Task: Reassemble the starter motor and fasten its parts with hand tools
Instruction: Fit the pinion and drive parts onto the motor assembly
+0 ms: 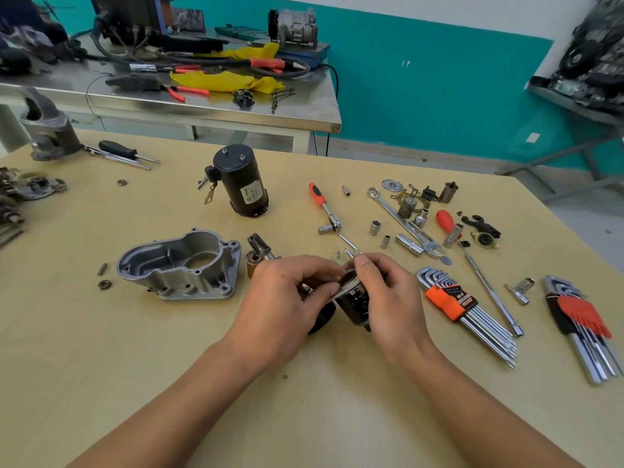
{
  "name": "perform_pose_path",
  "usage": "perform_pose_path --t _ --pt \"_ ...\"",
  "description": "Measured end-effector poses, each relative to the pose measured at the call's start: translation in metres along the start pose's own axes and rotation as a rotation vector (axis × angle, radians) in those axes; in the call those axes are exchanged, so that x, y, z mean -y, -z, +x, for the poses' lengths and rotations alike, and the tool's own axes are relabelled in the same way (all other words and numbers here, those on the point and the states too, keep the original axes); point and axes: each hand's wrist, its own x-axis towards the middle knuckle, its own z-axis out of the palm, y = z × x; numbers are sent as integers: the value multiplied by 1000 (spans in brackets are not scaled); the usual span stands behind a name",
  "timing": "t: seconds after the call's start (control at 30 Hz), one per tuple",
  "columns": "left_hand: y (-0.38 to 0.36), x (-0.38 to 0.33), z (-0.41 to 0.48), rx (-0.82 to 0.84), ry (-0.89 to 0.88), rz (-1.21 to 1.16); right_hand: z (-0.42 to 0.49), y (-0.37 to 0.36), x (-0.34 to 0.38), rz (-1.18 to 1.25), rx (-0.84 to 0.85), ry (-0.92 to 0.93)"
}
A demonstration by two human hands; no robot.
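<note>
Both hands meet over the middle of the tan table (169,359) around a small black cylindrical solenoid (354,300), tilted with its open end up. My right hand (388,295) grips its body, thumb at the rim. My left hand (290,298) pinches at the solenoid's top edge, partly hiding it. Left of the hands lies the grey aluminium housing (182,265). The black motor body (241,180) stands upright further back. A small geared shaft (258,251) lies just beyond my left hand.
Right of the hands lie a ratchet (326,207), loose sockets (374,228), a combination wrench (401,221), two hex key sets (459,298) (580,319), a red screwdriver (445,222) and small motor parts (408,197). A nut (104,284) and pin (102,269) sit left. A steel bench (202,106) stands behind.
</note>
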Motion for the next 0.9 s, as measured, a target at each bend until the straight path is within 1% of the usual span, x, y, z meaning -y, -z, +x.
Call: perform_pose_path --t 0.07,0.2,0.37,0.6,0.9 --pt "1 0 -1 2 23 -24 -2 -1 1 -10 1 35" --pt "2 -2 0 19 53 -15 -3 -1 1 -21 0 44" --pt "3 -3 0 28 50 43 -3 -1 2 -29 4 49" --pt "1 -1 -1 11 41 17 -1 2 5 3 19 -54" --pt "1 0 -2 0 69 -66 -1 1 8 81 11 -143"
